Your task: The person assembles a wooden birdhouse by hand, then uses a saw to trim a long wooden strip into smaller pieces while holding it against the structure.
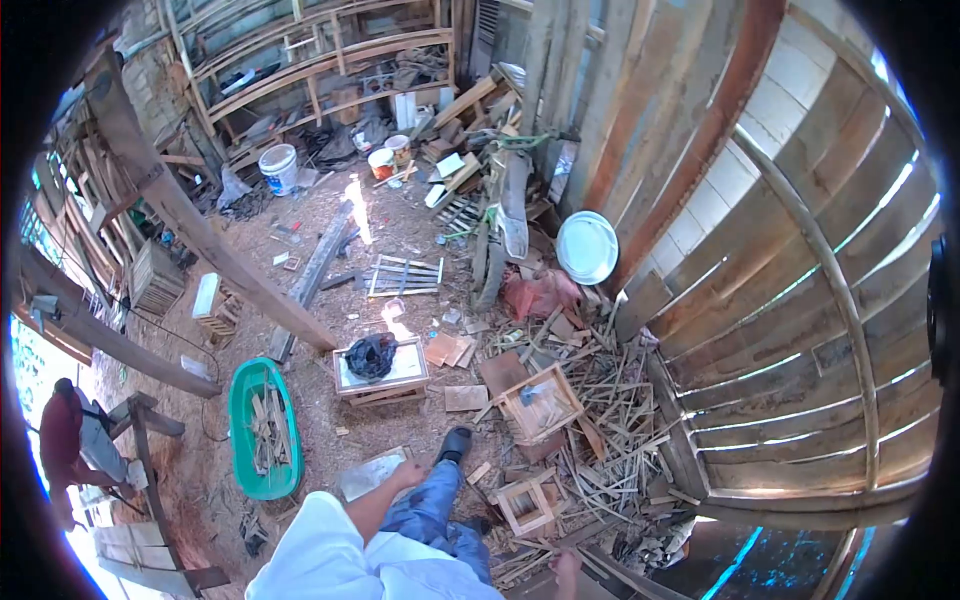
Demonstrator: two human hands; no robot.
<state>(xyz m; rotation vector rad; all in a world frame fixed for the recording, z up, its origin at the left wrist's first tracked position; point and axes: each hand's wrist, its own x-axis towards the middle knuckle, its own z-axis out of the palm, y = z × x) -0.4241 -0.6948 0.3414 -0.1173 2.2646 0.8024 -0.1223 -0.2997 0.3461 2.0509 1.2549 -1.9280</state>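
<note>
My left hand (408,474) is in front of my jeans with its fingers curled in, and nothing sticks out of it. Behind it on the ground lies a pale flat panel (372,474). Low in the view, my right hand (567,562) is beside a dark board and several thin wood strips; its fingers are too small to read. Nearest to that hand is a small wooden frame (525,506) on the ground. A larger wooden frame box (541,403) lies beyond it. My shoe (455,445) stands on the shavings-covered ground.
A green tub (238,430) holds wood offcuts. A black plastic bag (371,357) sits on a wooden box (382,393). Scrap wood (620,430) is heaped along the right wall. A slanted post (235,262) crosses the left side. Another person (66,440) is at far left.
</note>
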